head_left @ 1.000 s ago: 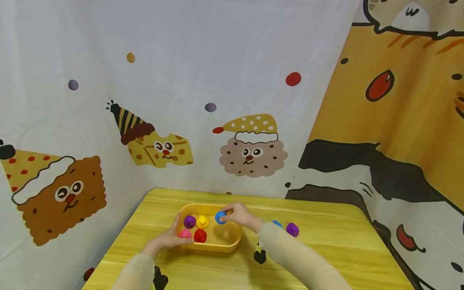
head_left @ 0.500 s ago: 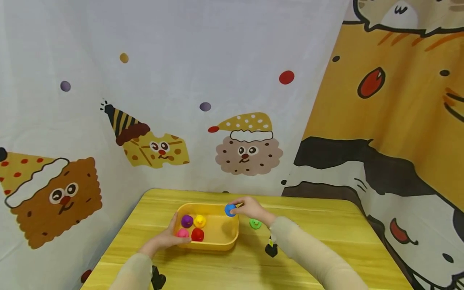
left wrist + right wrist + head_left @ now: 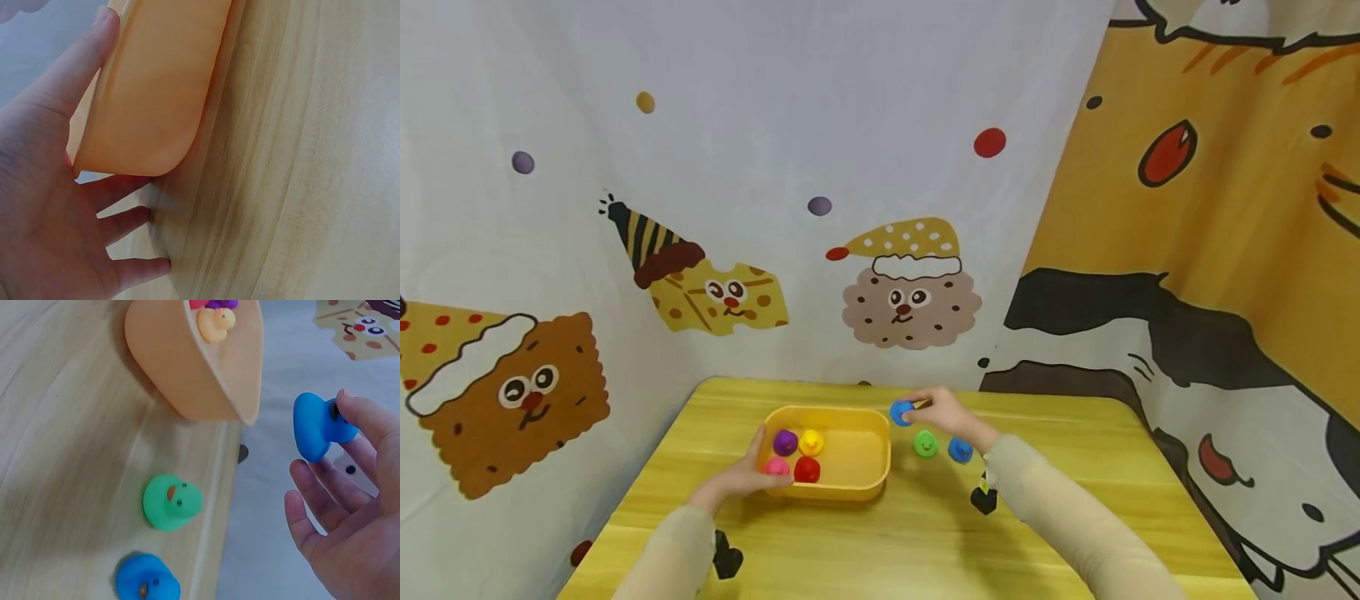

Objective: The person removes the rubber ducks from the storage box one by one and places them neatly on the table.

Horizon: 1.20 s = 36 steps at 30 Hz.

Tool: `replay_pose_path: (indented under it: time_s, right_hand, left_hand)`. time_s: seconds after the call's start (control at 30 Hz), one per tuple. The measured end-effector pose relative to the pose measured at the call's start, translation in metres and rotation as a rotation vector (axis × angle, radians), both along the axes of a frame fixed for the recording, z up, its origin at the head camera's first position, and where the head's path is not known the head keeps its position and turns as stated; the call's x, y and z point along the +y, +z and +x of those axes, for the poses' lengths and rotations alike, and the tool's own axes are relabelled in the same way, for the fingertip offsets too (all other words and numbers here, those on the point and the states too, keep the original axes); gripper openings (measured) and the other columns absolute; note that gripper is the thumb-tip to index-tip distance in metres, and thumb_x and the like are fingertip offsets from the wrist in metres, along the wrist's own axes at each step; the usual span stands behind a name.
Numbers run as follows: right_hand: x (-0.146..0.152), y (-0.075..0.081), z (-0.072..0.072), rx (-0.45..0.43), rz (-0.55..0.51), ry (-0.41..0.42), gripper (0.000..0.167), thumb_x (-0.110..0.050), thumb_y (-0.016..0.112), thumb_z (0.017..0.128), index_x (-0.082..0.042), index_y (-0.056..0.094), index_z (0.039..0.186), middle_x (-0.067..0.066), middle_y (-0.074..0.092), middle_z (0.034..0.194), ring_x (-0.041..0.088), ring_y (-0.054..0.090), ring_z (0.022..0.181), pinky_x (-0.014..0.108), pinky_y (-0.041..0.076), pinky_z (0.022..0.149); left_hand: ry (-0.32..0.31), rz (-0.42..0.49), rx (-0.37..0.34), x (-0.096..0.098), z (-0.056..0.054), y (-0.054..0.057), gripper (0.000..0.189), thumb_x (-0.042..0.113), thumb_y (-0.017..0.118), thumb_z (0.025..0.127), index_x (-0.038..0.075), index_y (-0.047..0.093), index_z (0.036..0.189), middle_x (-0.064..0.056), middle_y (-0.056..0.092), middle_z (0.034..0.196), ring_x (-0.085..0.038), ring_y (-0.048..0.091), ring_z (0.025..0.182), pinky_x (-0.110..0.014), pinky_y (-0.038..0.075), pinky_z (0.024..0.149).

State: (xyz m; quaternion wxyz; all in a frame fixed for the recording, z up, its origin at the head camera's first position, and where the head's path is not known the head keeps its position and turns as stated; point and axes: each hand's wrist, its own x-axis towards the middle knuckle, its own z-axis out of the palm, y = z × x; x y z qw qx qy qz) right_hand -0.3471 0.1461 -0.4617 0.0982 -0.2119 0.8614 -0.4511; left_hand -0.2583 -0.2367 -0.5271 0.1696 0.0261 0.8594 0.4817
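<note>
A yellow-orange plastic tub (image 3: 857,457) stands on the table, holding a purple duck (image 3: 786,442), a yellow duck (image 3: 811,442), a pink duck (image 3: 777,468) and a red duck (image 3: 807,470) in its left half. My left hand (image 3: 739,478) grips the tub's front left corner, its thumb along the rim (image 3: 94,119) and the other fingers spread outside. Just past the right rim, my right hand (image 3: 949,414) pinches a blue rubber duck (image 3: 315,428) between thumb and fingers, raised above the table. Below it sit a green duck (image 3: 170,503) and another blue duck (image 3: 147,578).
The wooden table (image 3: 820,550) meets a cartoon-printed cloth (image 3: 760,167) along its back edge. Dark wrist devices hang under both sleeves, one (image 3: 984,497) on the right and one (image 3: 727,556) on the left. The right sleeve (image 3: 1060,500) covers part of the table's right side.
My right hand has carried the blue duck from over the tub to beyond its right rim. The green duck and the other blue duck have come into view. The left hand keeps its grip.
</note>
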Motion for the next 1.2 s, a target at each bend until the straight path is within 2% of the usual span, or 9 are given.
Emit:
replay_pose_path:
  time_s: [0.23, 0.33, 0.47, 0.63, 0.87, 1.03, 1.2]
  right_hand:
    - [0.023, 0.003, 0.002, 0.03, 0.006, 0.0, 0.036, -0.023, 0.073, 0.087, -0.007, 0.069, 0.119, 0.012, 0.065, 0.12, 0.021, 0.064, 0.093, 0.04, 0.053, 0.084]
    - [0.031, 0.005, 0.002, 0.052, 0.002, 0.011, 0.036, -0.021, 0.073, 0.087, -0.003, 0.069, 0.118, 0.014, 0.066, 0.118, 0.022, 0.064, 0.092, 0.039, 0.053, 0.083]
    - [0.036, 0.007, 0.002, 0.042, -0.001, -0.003, 0.036, -0.019, 0.073, 0.087, -0.003, 0.069, 0.118, 0.014, 0.066, 0.118, 0.021, 0.064, 0.092, 0.038, 0.053, 0.083]
    - [0.047, -0.002, 0.002, -0.001, 0.016, -0.062, 0.037, -0.021, 0.074, 0.086, -0.005, 0.069, 0.119, 0.012, 0.065, 0.12, 0.021, 0.062, 0.092, 0.038, 0.052, 0.083]
    - [0.071, -0.016, 0.003, -0.026, 0.009, -0.128, 0.037, -0.02, 0.074, 0.087, -0.003, 0.068, 0.119, 0.015, 0.064, 0.122, 0.022, 0.064, 0.092, 0.044, 0.052, 0.085]
    - [0.09, -0.018, 0.004, -0.031, -0.015, -0.179, 0.037, -0.017, 0.073, 0.087, -0.001, 0.067, 0.119, 0.019, 0.062, 0.122, 0.023, 0.064, 0.091, 0.051, 0.05, 0.088]
    - [0.109, -0.018, 0.005, -0.015, -0.013, -0.208, 0.037, -0.016, 0.072, 0.088, 0.001, 0.066, 0.12, 0.02, 0.062, 0.122, 0.025, 0.063, 0.093, 0.047, 0.052, 0.086]
  left_hand:
    - [-0.001, 0.004, -0.007, 0.004, -0.002, 0.0, 0.122, 0.033, 0.077, 0.083, 0.003, -0.02, 0.15, -0.036, -0.007, 0.153, -0.057, 0.008, 0.137, -0.067, 0.01, 0.108]
    - [-0.007, 0.028, -0.01, 0.001, -0.003, -0.003, 0.122, 0.03, 0.078, 0.083, 0.002, -0.02, 0.15, -0.035, -0.01, 0.154, -0.055, 0.005, 0.139, -0.066, 0.009, 0.109]
    - [-0.018, 0.016, -0.01, -0.005, -0.004, -0.002, 0.122, 0.031, 0.078, 0.083, 0.001, -0.021, 0.149, -0.035, -0.012, 0.153, -0.056, 0.003, 0.138, -0.067, 0.008, 0.108]
    - [-0.019, -0.032, -0.044, -0.007, -0.004, 0.002, 0.123, 0.04, 0.075, 0.083, 0.005, -0.022, 0.15, -0.032, -0.013, 0.154, -0.056, 0.001, 0.138, -0.07, 0.006, 0.107]
    - [-0.039, -0.052, -0.02, -0.007, -0.001, 0.006, 0.126, 0.045, 0.074, 0.082, 0.005, -0.024, 0.149, -0.036, -0.011, 0.153, -0.057, 0.002, 0.137, -0.068, 0.006, 0.108]
    - [-0.034, -0.066, -0.033, -0.006, -0.004, 0.003, 0.125, 0.043, 0.074, 0.083, 0.003, -0.024, 0.148, -0.037, -0.009, 0.152, -0.058, 0.004, 0.137, -0.069, 0.008, 0.107]
    - [-0.033, -0.062, -0.042, -0.002, -0.003, 0.004, 0.124, 0.043, 0.074, 0.083, 0.003, -0.023, 0.149, -0.037, -0.008, 0.152, -0.058, 0.004, 0.136, -0.069, 0.008, 0.107]
